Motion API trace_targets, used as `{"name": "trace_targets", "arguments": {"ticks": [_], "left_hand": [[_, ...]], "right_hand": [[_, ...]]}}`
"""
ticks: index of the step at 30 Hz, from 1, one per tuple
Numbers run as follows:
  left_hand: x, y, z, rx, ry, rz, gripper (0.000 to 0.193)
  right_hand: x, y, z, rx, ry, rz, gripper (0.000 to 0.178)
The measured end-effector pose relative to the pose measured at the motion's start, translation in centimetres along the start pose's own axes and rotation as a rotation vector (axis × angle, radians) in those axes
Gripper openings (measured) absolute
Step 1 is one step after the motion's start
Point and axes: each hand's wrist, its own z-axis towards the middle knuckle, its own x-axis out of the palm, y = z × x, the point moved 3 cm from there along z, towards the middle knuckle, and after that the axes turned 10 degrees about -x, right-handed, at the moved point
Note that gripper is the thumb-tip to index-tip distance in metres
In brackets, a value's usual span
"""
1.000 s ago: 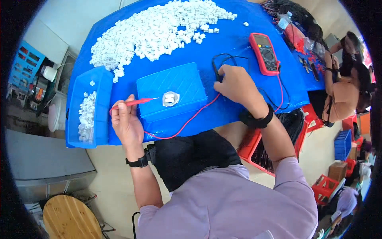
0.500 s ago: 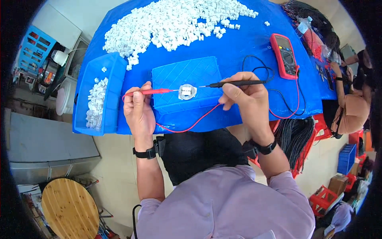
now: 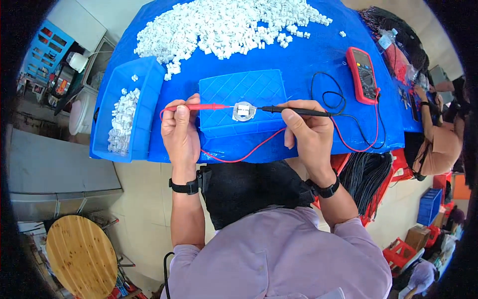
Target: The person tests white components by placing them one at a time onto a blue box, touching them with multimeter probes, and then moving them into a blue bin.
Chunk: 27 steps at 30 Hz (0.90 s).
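Observation:
My left hand (image 3: pixel 180 132) is closed round a red test probe (image 3: pixel 201 106). Its metal tip reaches the left side of a small white block (image 3: pixel 243 110). That block sits on a round clear holder on top of an upturned blue plastic bin (image 3: pixel 219 89). From the right, my right hand (image 3: pixel 309 137) grips a black test probe (image 3: pixel 294 110), its tip at the block's right side; whether either tip touches is too small to tell. Leads run from the probes to a red multimeter (image 3: pixel 362 75) lying on the table at the right.
A large heap of white blocks (image 3: pixel 219 30) covers the far part of the blue-covered table (image 3: pixel 318 55). At the left stands a blue bin (image 3: pixel 149 109) partly filled with white blocks. Another person (image 3: pixel 438 139) works at the right edge, beside bundled black cables (image 3: pixel 366 177).
The black probe's tip has come inward to the white block, and the red probe has tilted slightly. The whole view has shifted a little.

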Motion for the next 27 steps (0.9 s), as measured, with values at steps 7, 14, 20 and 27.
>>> {"name": "trace_targets", "arguments": {"ticks": [7, 14, 20, 27], "left_hand": [[0.2, 0.13, 0.14, 0.027, -0.009, 0.025, 0.016], [0.08, 0.08, 0.04, 0.011, -0.032, 0.02, 0.016], [0.17, 0.11, 0.14, 0.023, -0.005, 0.057, 0.015], [0.31, 0.05, 0.23, 0.001, -0.003, 0.061, 0.015]], "right_hand": [[0.0, -0.18, -0.46, 0.01, -0.009, -0.004, 0.016], [0.12, -0.47, -0.75, -0.002, -0.057, 0.036, 0.016], [0.2, -0.5, -0.75, -0.006, -0.024, 0.0, 0.017], [-0.06, -0.62, -0.69, -0.022, -0.008, -0.014, 0.016]]}}
